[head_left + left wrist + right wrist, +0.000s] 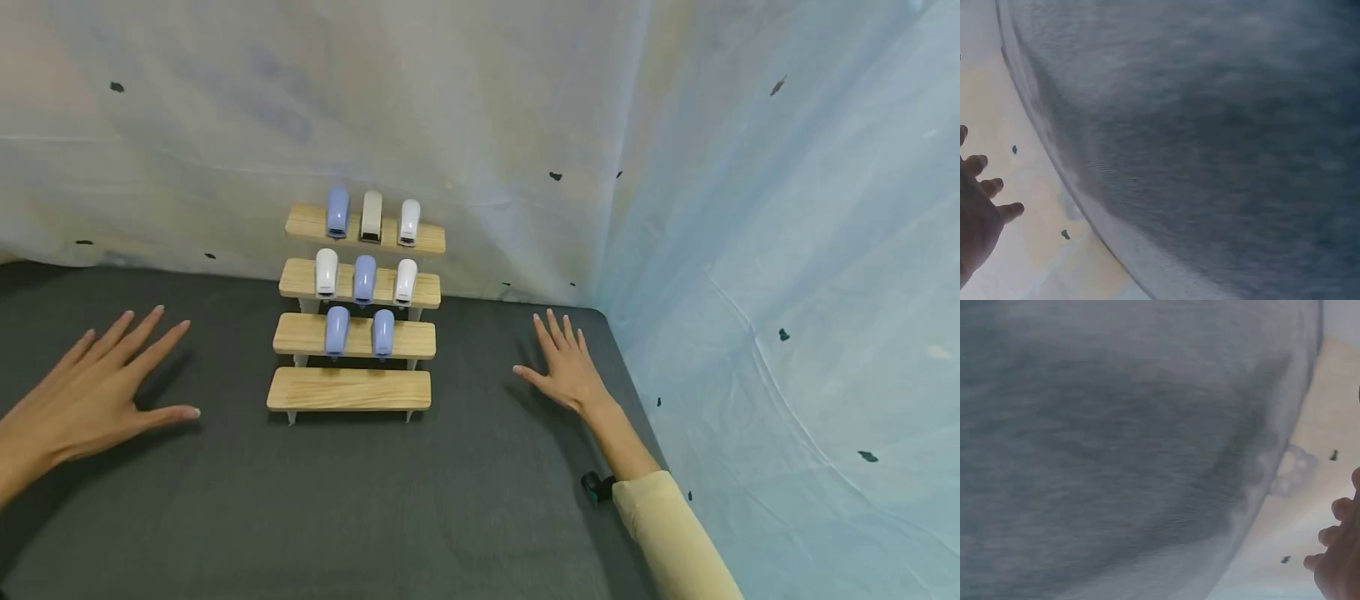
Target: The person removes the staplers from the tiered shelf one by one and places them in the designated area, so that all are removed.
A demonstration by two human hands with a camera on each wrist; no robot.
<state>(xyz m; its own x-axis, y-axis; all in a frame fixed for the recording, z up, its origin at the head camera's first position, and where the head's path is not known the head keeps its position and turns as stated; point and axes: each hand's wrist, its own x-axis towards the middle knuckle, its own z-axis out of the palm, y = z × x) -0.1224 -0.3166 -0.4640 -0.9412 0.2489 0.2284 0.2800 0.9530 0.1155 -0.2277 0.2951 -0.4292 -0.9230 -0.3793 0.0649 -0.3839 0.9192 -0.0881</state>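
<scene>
In the head view my left hand (101, 392) is spread over the dark table at the left, with nothing in it. My right hand (568, 377), fingers also spread and holding nothing, is over the table to the right. Between them stands a stepped wooden display rack (348, 390) with small stapler-like devices. Its top step bears a blue one (337, 210), a beige one (371, 215) and a white one (409, 221). Below are two white ones (326, 271) flanking a blue one (364, 277), then two blue ones (337, 330). The lowest step is bare.
The dark tabletop (360, 508) runs back to a pale draped sheet (480, 108) with dark flecks. Another sheet wall (795, 333) borders the right side, close beside my right arm. A small black item (596, 487) is at the right wrist.
</scene>
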